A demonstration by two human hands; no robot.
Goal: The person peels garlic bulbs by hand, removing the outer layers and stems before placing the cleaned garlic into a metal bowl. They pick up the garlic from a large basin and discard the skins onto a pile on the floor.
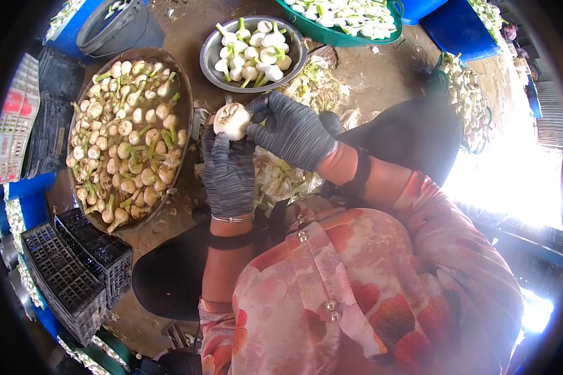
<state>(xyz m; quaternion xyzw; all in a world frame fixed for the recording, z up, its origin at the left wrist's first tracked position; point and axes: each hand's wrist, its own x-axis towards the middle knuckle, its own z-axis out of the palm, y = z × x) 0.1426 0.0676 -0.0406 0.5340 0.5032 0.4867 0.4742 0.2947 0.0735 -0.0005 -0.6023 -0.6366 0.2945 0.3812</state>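
Note:
A whitish bulb [232,121] with its cut or root face turned up is held between my two gloved hands. My left hand [229,169], in a grey striped glove, has its fingers round the bulb's lower left side. From the right, my right hand [294,131] in a matching glove pinches the bulb's right edge; whether it also holds a tool is hidden. Just beyond my hands, a metal bowl [207,69] holds peeled white bulbs with short green stems. To the left, a wide round pan [186,100] contains many unpeeled bulbs in water.
Peelings [288,178] lie on the floor below and beyond my hands. A green tub [344,39] of white bulbs stands at the top, a grey bucket [116,31] at the upper left. Black crates [65,275] sit lower left; another bulb pile [466,100] is at right.

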